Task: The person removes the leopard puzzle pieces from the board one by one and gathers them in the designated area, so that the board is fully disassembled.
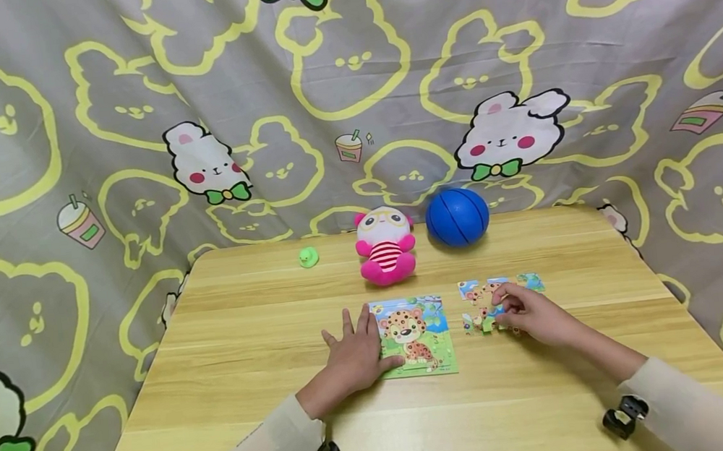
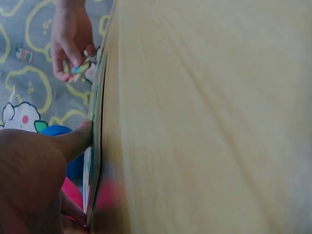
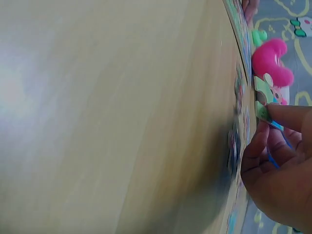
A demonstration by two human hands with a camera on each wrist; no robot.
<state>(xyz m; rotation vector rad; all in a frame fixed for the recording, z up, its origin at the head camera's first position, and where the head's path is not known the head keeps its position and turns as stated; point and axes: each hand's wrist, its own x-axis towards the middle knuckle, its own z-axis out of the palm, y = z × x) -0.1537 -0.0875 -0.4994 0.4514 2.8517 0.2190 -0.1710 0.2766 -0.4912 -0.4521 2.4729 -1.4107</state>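
My left hand (image 1: 356,353) lies with its fingers spread along the left side of a square puzzle board (image 1: 441,356) printed with a cartoon leopard. Its thumb (image 2: 75,141) rests on the board. To the right of the board, my right hand (image 1: 534,315) pinches a green and blue puzzle piece (image 3: 263,111) between thumb and fingertips, held just above the table. Loose puzzle pieces (image 1: 470,290) lie in rough rows around and under that hand, which hides some of them.
Behind the board sits a pink and white plush toy (image 1: 386,246), with a blue ball (image 1: 457,217) to its right. A small green rubber duck (image 1: 309,257) is at the back left. Patterned cloth (image 1: 243,84) hangs behind the wooden table (image 1: 247,324).
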